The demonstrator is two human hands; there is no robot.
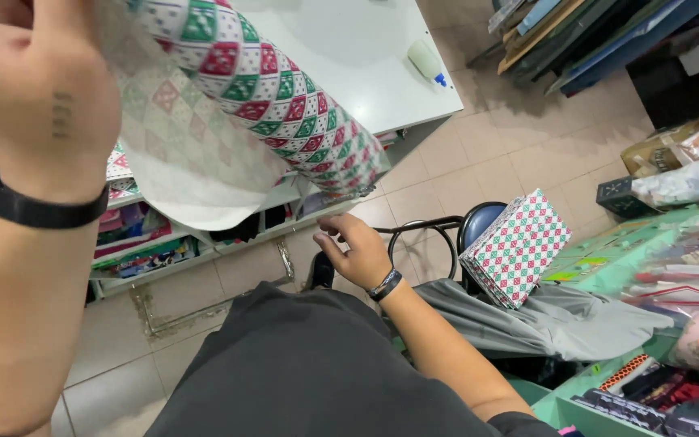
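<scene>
A bottle (425, 60) lay on the tabletop (349, 48) ahead; shelves (147, 247) sat beneath it; folded sheets (515, 247) rested on the chair (479, 222) to the right.

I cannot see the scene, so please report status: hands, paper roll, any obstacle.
Left hand raised, gripping patterned paper roll. Right hand low, empty, fingers curled. Folded stack on chair, apart.

beige tiled floor (487, 154), white table (349, 57), green counter (608, 275), low shelves (163, 251).
</scene>
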